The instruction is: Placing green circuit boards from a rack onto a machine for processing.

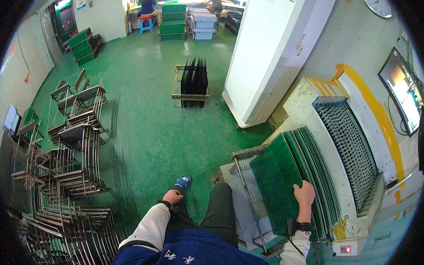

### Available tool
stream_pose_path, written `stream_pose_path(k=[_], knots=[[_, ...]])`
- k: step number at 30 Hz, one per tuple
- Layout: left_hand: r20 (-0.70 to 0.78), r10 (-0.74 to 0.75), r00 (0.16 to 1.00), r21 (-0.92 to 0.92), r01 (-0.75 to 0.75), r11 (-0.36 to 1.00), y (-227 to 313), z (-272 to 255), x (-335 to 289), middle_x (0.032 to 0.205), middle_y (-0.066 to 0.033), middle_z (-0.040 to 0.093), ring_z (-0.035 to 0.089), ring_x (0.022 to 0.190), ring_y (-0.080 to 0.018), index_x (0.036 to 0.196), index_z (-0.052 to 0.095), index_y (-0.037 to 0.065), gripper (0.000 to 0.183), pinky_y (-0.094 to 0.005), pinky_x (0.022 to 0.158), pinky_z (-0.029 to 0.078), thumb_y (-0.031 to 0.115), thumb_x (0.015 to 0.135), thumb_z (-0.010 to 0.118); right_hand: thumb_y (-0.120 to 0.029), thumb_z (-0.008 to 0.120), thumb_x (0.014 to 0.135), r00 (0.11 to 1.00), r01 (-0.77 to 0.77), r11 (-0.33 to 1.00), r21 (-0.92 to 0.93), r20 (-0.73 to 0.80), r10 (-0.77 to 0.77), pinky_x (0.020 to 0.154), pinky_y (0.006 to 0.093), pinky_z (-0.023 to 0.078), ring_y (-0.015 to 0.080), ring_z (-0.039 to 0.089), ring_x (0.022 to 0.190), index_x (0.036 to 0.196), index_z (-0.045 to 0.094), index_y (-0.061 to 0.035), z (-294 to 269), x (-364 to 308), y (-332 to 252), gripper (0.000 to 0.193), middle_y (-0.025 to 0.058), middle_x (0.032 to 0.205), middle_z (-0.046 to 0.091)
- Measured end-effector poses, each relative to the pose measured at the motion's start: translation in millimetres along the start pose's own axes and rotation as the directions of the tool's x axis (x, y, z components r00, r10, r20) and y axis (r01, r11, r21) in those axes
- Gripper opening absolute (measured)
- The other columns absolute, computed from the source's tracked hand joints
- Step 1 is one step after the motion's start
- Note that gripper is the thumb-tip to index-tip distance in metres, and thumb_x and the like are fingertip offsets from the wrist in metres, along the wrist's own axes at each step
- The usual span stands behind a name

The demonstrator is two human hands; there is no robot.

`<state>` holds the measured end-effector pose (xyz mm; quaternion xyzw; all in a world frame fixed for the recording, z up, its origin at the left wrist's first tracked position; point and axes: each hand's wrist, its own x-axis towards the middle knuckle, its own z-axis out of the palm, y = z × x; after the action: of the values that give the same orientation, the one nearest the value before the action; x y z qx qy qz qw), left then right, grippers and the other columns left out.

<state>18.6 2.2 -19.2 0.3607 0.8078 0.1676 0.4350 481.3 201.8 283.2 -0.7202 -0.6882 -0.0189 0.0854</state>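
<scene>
My right hand [304,193] grips the near edge of a green circuit board [275,179] that stands upright in a metal rack [247,199] with several other green boards [313,168] behind it. My left hand [173,196] rests shut on my left knee, holding nothing. Below it my blue shoe [182,182] stands on the green floor [147,125]. The rack sits against a beige machine [347,137] with a roller conveyor top.
Stacked empty metal racks [76,142] fill the left side. A rack of dark boards [192,83] stands mid-floor. A tall white cabinet [270,55] rises at centre right, a monitor [402,92] hangs at right, and a seated person [147,6] works far back.
</scene>
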Motion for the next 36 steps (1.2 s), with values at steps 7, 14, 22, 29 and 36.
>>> stream_pose_path(k=[7,14,22,29,36], knots=[[0.005,0.012,1.0,-0.008,-0.012,1.0,-4,1,3,0.09,-0.0104,0.066,0.062,0.086,-0.0261,0.088,0.069,0.013,0.028,-0.036,0.078,0.048,0.032,0.068,0.064,-0.028,0.067,0.071,1.0,0.01,1.0,0.002,-0.006,-0.01,0.069,0.0458,0.046,0.037,0.059,0.079,0.081,0.06,-0.001,3,1,2,0.03,0.0198,0.081,0.061],[-0.01,0.02,1.0,0.019,-0.02,1.0,-2,2,3,0.089,-0.0115,0.066,0.062,0.085,-0.0266,0.09,0.069,0.012,0.03,-0.0357,0.079,0.048,0.032,0.068,0.063,-0.026,0.065,0.07,0.998,-0.041,0.999,0.0,0.04,0.041,0.072,0.0442,0.045,0.0357,0.058,0.084,0.084,0.06,-0.0018,0,1,0,0.029,0.0186,0.085,0.061],[0.01,-0.001,1.0,-0.015,0.001,1.0,-7,3,7,0.09,-0.013,0.065,0.062,0.086,-0.0281,0.091,0.068,0.011,0.031,-0.0362,0.079,0.048,0.031,0.068,0.063,-0.028,0.065,0.072,0.997,-0.049,0.999,-0.012,0.062,0.05,0.078,0.0425,0.045,0.035,0.057,0.091,0.099,0.06,-0.0007,-6,1,-5,0.039,0.0205,0.095,0.061],[0.024,-0.006,1.0,-0.004,0.006,1.0,0,1,4,0.091,-0.0133,0.065,0.062,0.087,-0.0285,0.089,0.069,0.01,0.03,-0.0368,0.08,0.047,0.031,0.068,0.063,-0.03,0.066,0.073,0.999,-0.006,1.0,-0.019,0.033,0.007,0.072,0.0436,0.048,0.035,0.059,0.084,0.092,0.06,-0.0001,5,5,8,0.036,0.0182,0.087,0.062],[0.0,0.003,1.0,0.009,-0.003,1.0,-2,-1,2,0.091,-0.0135,0.065,0.061,0.088,-0.0288,0.089,0.068,0.01,0.03,-0.0371,0.08,0.047,0.031,0.068,0.063,-0.026,0.065,0.071,0.999,-0.025,1.0,0.011,0.039,0.025,0.074,0.0433,0.046,0.0354,0.058,0.085,0.088,0.061,-0.0008,-3,3,-2,0.031,0.019,0.087,0.062]])
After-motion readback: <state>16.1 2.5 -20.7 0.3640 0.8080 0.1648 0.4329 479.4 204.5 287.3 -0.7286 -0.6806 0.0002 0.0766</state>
